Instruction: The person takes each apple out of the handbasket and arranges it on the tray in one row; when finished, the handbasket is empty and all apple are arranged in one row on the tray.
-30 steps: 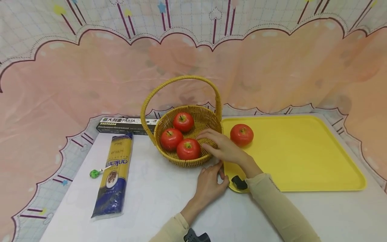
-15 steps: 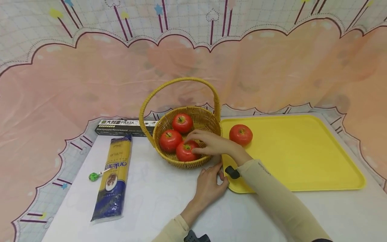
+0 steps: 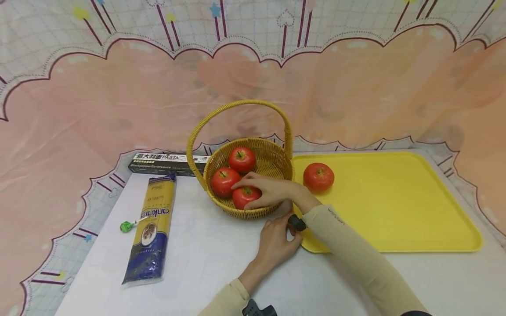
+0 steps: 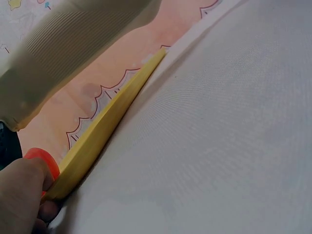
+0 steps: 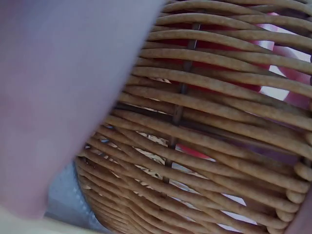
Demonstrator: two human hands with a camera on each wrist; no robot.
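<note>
My right hand [image 3: 270, 189] reaches over the rim of a yellow wicker basket [image 3: 249, 214], and its fingers and thumb grip the front red apple [image 3: 243, 198]. Two more apples, one at the left [image 3: 223, 182] and one behind [image 3: 242, 159], lie beside it. Through the basket weave [image 5: 195, 122], red patches show in the right wrist view. My left hand [image 3: 276, 241] pinches the near left corner of a yellow tray [image 3: 395, 202]. The left wrist view shows its thumb [image 4: 22, 187] over the tray edge and fingertips [image 4: 48, 210] beneath. Another apple [image 3: 318, 177] rests on the tray.
At the left lie a blue and yellow pasta packet [image 3: 152, 232] and a green-headed lollipop [image 3: 127, 226]. A dark pasta box [image 3: 170, 165] stands behind, partly hidden by the basket. The tall basket handle [image 3: 245, 102] arches over the apples. A patterned cloth [image 3: 356, 96] hangs at the back.
My right hand has moved left and down from the basket's right side onto the front apple, and its fingers have closed around it. The left hand has stayed at the tray corner.
</note>
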